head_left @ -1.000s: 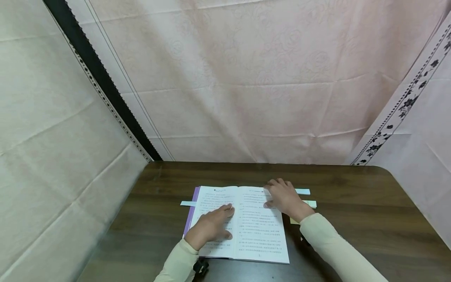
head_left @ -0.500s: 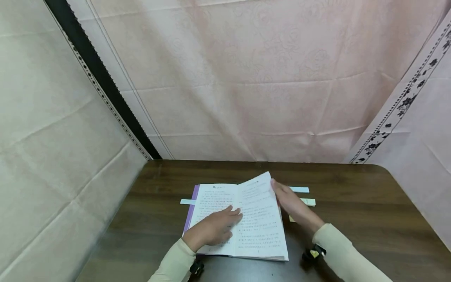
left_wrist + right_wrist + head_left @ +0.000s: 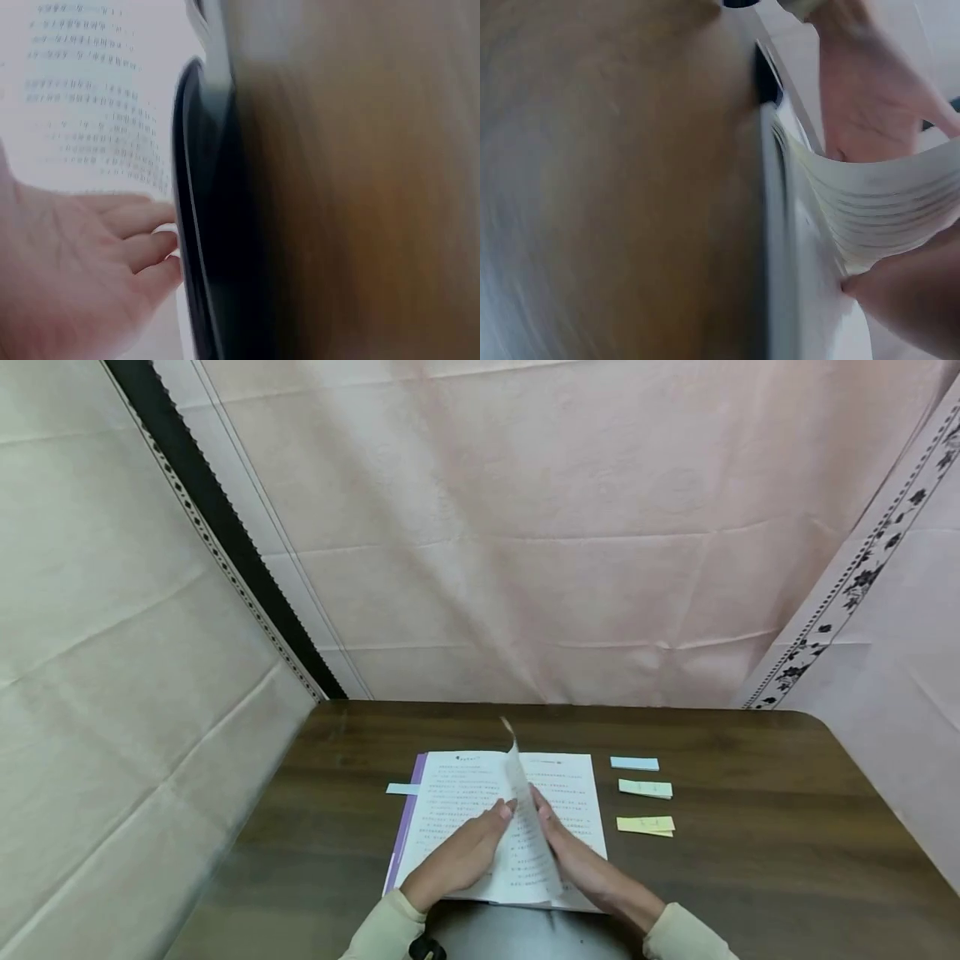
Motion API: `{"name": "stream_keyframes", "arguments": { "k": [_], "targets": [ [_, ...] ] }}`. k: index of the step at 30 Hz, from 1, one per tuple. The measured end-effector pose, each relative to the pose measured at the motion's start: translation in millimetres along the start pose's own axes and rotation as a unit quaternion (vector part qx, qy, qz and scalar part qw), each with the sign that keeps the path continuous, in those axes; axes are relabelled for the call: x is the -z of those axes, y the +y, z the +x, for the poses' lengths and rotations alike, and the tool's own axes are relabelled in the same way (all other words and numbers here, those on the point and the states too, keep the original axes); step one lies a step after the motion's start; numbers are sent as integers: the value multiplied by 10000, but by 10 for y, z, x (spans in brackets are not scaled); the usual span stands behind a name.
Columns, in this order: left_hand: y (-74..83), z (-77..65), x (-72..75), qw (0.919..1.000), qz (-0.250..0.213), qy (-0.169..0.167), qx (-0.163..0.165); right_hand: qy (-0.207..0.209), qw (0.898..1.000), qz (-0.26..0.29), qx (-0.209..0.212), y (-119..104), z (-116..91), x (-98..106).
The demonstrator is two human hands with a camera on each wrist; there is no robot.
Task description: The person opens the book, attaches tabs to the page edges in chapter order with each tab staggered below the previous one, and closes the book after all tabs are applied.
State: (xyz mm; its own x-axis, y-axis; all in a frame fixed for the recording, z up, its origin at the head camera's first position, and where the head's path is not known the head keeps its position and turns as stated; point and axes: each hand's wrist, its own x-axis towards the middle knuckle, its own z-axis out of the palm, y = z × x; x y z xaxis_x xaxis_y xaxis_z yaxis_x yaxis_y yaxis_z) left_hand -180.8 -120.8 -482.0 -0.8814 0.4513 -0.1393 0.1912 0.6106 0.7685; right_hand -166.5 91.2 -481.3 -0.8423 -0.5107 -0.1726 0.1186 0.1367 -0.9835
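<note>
An open book (image 3: 450, 777) with a purple cover edge and printed pages lies on the table. One page (image 3: 528, 843) stands raised and curved near the middle. My left hand (image 3: 457, 853) rests on the left page, thumb close to the raised page; in the left wrist view its fingers are extended along the paper. Behind the raised page, my right hand (image 3: 581, 864) presses it leftward with extended fingers, partly hidden by the sheet. The right wrist view shows this page (image 3: 892, 206) bowed between both hands. A pale blue tab (image 3: 402, 789) sticks out from the book's left edge.
Right of the book lie blue sticky tabs (image 3: 634, 763), green sticky tabs (image 3: 646, 789) and yellow sticky tabs (image 3: 646, 825) in a column. The dark wooden table (image 3: 750, 827) ends at a pale cloth backdrop (image 3: 562, 568).
My right hand has moved left, lifting the right-hand page and swinging it toward the middle, uncovering another page and the sticky tabs. My left hand stays on the left page.
</note>
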Motion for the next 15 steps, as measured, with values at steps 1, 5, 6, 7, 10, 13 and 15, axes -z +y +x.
{"name": "stream_keyframes", "arguments": {
  "k": [1, 5, 6, 7, 10, 13, 15],
  "targets": [
    [-3, -8, -5, 9992, -387, 114, 73, -116, 9998, -140, 75, 14, 6, -42],
    [-12, -34, 13, 9899, -1386, 279, 78, -418, 9971, -596, 218, 58, 34, -179],
    [-10, -36, 31, 9884, -1500, 235, 56, -470, 9962, -674, 293, 63, 36, -197],
    [-7, -34, 54, 9866, -1622, 163, 10, -521, 9949, -767, 385, 71, 39, -209],
    [24, -6, 165, 9813, -1920, -100, -53, -614, 9915, -1020, 518, 85, 42, -218],
    [57, 27, 336, 9699, -2407, -352, 98, -726, 9848, -1441, 648, 86, 46, -225],
    [54, 49, 478, 9600, -2755, -435, 264, -794, 9774, -1852, 644, 75, 49, -236]
  ]
}}
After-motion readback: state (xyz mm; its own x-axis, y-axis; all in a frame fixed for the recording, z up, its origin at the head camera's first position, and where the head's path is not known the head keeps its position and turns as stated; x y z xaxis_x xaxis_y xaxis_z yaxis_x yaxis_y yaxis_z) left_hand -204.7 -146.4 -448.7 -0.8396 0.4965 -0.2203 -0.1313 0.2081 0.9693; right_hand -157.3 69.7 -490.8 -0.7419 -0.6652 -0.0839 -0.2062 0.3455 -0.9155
